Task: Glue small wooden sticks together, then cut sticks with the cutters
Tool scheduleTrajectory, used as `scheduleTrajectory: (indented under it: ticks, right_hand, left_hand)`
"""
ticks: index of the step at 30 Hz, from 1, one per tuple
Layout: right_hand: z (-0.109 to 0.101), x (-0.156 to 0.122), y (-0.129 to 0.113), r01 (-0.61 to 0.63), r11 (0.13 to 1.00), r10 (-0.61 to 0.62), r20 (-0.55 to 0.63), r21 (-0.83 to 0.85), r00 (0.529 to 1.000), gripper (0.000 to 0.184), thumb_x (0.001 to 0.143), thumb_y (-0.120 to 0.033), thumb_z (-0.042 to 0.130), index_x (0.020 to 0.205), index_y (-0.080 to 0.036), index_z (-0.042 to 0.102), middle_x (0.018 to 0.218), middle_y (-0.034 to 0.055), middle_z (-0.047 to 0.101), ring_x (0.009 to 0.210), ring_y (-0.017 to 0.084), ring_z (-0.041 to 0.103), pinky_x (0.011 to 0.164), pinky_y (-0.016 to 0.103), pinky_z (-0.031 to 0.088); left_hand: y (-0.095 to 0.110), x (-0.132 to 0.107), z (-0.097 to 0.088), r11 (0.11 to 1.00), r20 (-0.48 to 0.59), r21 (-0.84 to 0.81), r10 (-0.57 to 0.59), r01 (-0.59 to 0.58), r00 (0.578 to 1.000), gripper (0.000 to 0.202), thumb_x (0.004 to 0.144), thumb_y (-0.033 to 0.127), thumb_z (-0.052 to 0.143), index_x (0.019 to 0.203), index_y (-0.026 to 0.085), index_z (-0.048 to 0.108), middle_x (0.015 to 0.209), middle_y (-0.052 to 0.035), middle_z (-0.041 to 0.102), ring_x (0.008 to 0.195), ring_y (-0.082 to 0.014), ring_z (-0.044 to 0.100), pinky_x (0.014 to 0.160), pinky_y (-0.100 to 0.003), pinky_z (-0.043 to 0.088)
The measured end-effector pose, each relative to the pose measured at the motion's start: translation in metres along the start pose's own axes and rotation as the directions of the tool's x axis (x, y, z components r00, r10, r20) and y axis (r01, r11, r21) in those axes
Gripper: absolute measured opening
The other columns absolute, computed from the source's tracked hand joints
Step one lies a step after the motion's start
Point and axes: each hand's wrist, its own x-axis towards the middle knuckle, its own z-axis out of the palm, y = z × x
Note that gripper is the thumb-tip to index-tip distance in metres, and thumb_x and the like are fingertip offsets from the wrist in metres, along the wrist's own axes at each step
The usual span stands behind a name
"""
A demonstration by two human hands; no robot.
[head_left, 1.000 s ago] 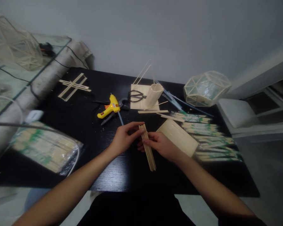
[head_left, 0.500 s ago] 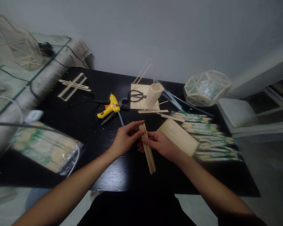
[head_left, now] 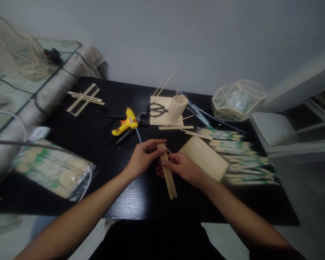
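Several thin wooden sticks (head_left: pixel 170 182), lined up side by side like a narrow strip, are held over the near middle of the black table. My left hand (head_left: pixel 143 156) is closed on their upper end, thumb in front and fingers behind. From the other side my right hand (head_left: pixel 182 167) pinches the same sticks a little lower down; its fingertips behind them are partly hidden. Just right of my right hand lies a pale wooden panel (head_left: pixel 207 157). Beyond my left hand rests a yellow glue gun (head_left: pixel 128 122) with a glue stick, over a pair of pliers (head_left: pixel 124 136).
A ribbed wooden cup (head_left: pixel 177 109) and black-handled scissors (head_left: pixel 157 109) are on a square wooden base (head_left: pixel 157 121). Packs of sticks (head_left: pixel 233 146) lie right, a larger bag (head_left: pixel 51 169) left. Crossed sticks (head_left: pixel 83 99) sit back left; a faceted frame (head_left: pixel 238 101) stands back right.
The sticks have shifted slightly left and turned a little, so more of their flat side shows. Both hands keep their hold and have barely moved.
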Motion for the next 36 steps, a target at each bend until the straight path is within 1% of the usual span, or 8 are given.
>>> scheduleTrajectory:
  ticks: [4,10,16,19,23,30,33,36]
  right_hand:
    - [-0.0002,0.0003,-0.0010,-0.018,1.000,0.018,0.008,0.011,1.000,0.051,0.072,-0.055,0.088,0.098,-0.013,0.073,0.093,0.0108,0.080,0.089,0.025,0.079,0.092,0.047,0.062]
    - [0.0015,0.0001,-0.0018,-0.029,1.000,0.029,0.010,0.010,1.000,0.050,0.070,-0.054,0.090,0.094,-0.013,0.073,0.089,0.0093,0.080,0.088,0.025,0.079,0.090,0.044,0.062]
    - [0.0014,0.0004,-0.0014,-0.021,1.000,0.021,0.001,-0.016,1.000,0.050,0.072,-0.055,0.088,0.095,-0.013,0.073,0.090,0.0094,0.080,0.089,0.025,0.079,0.095,0.047,0.061]
    - [0.0016,0.0006,-0.0007,-0.017,1.000,0.017,-0.001,-0.019,1.000,0.048,0.072,-0.054,0.088,0.094,-0.014,0.073,0.090,0.0092,0.080,0.088,0.025,0.079,0.093,0.047,0.061]
    - [0.0030,0.0005,0.0009,-0.013,1.000,0.013,-0.001,-0.020,1.000,0.046,0.074,-0.053,0.087,0.094,-0.014,0.073,0.090,0.0091,0.080,0.089,0.025,0.079,0.092,0.046,0.061]
    - [0.0046,0.0026,0.0035,-0.001,1.000,0.001,-0.012,-0.011,1.000,0.046,0.073,-0.053,0.088,0.093,-0.014,0.074,0.088,0.0084,0.080,0.086,0.024,0.078,0.092,0.045,0.061]
    - [0.0058,0.0020,0.0037,0.004,1.000,-0.004,-0.015,-0.008,1.000,0.047,0.073,-0.053,0.088,0.093,-0.014,0.073,0.089,0.0089,0.080,0.086,0.023,0.078,0.092,0.045,0.060]
    - [0.0081,-0.0027,0.0057,-0.016,1.000,0.016,-0.003,-0.004,1.000,0.046,0.074,-0.052,0.087,0.094,-0.014,0.073,0.092,0.0091,0.080,0.087,0.022,0.078,0.091,0.042,0.061]
  left_hand:
    - [-0.0006,0.0002,0.0003,1.000,0.004,-0.003,-0.002,0.002,1.000,0.041,0.081,0.035,0.080,0.118,0.017,0.076,0.084,-0.0048,0.079,0.072,-0.0161,0.071,0.065,-0.025,0.053]
    - [-0.0004,0.0000,0.0006,0.999,0.008,-0.021,-0.028,0.028,1.000,0.039,0.080,0.032,0.081,0.116,0.018,0.077,0.089,-0.0050,0.080,0.079,-0.0169,0.073,0.071,-0.026,0.056]
    - [-0.0006,-0.0007,0.0008,1.000,-0.003,-0.014,-0.015,0.015,1.000,0.043,0.080,0.033,0.082,0.119,0.018,0.076,0.078,-0.0024,0.078,0.068,-0.0146,0.070,0.062,-0.024,0.053]
    - [-0.0004,-0.0003,0.0004,0.999,-0.002,-0.028,-0.016,0.016,1.000,0.038,0.079,0.033,0.082,0.114,0.018,0.078,0.083,-0.0045,0.080,0.074,-0.0162,0.073,0.066,-0.025,0.055]
    - [0.0011,0.0005,-0.0002,0.999,-0.016,-0.028,-0.030,0.029,0.999,0.035,0.077,0.032,0.084,0.109,0.018,0.080,0.082,-0.0048,0.081,0.075,-0.0178,0.075,0.066,-0.025,0.057]
    - [0.0012,0.0011,-0.0009,0.997,-0.039,-0.044,-0.066,0.064,0.997,0.036,0.075,0.031,0.085,0.109,0.017,0.081,0.084,-0.0051,0.082,0.075,-0.0180,0.075,0.067,-0.026,0.058]
    - [0.0016,0.0016,-0.0014,0.998,-0.049,-0.032,-0.061,0.059,0.997,0.037,0.075,0.031,0.085,0.109,0.017,0.081,0.082,-0.0051,0.082,0.072,-0.0176,0.075,0.065,-0.025,0.057]
    - [0.0039,0.0022,-0.0031,0.999,-0.074,-0.019,-0.039,0.038,0.997,0.038,0.075,0.032,0.085,0.110,0.018,0.082,0.082,-0.0051,0.082,0.073,-0.0179,0.075,0.067,-0.026,0.058]
